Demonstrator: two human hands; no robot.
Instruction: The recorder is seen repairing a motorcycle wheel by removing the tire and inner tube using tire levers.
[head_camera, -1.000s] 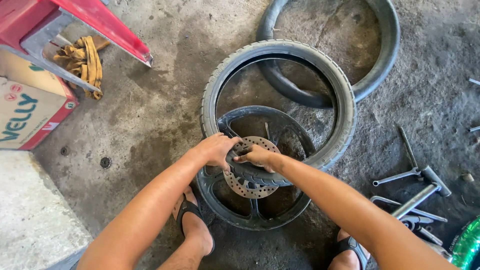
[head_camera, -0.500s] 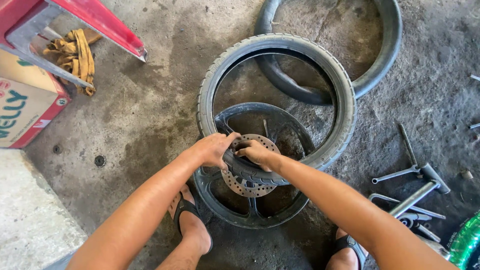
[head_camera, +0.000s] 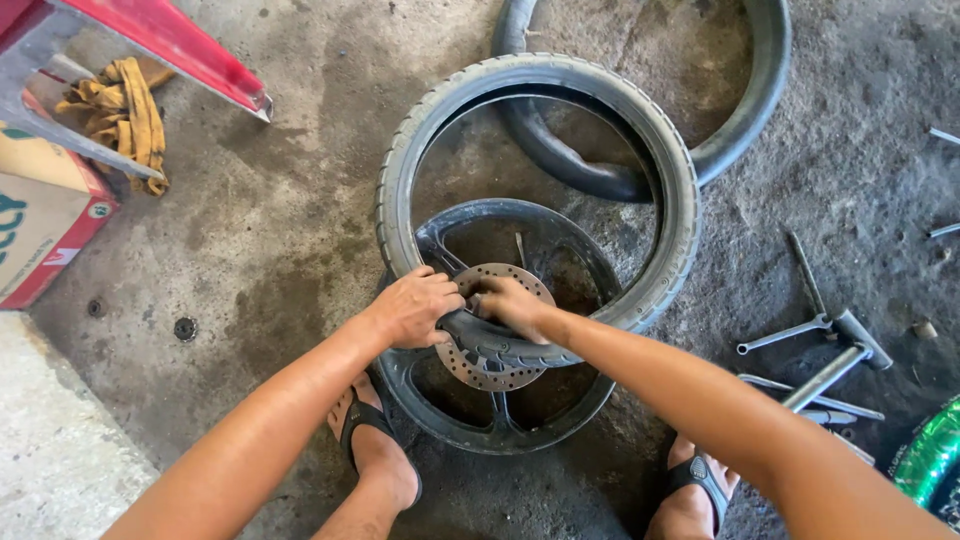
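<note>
A black motorcycle tyre (head_camera: 670, 190) lies tilted over a black cast wheel rim (head_camera: 500, 435) on the concrete floor. A perforated brake disc (head_camera: 480, 370) sits at the rim's hub. My left hand (head_camera: 415, 305) grips the near bead of the tyre where it crosses the disc. My right hand (head_camera: 510, 300) clamps the same stretch of tyre right beside it, fingers curled over the rubber. Both feet in sandals stand at the rim's near edge.
A second tyre or inner tube (head_camera: 750, 90) lies behind. Tyre levers and a cross wrench (head_camera: 830, 335) lie on the floor at right, with a green object (head_camera: 930, 450) at the lower right. A red stand (head_camera: 170, 45), yellow rag (head_camera: 125, 105) and cardboard box (head_camera: 40, 215) are at left.
Both hands stay clamped on the tyre's near edge over the disc. The tyre and rim sit slightly more to the left in view; the grip looks unchanged.
</note>
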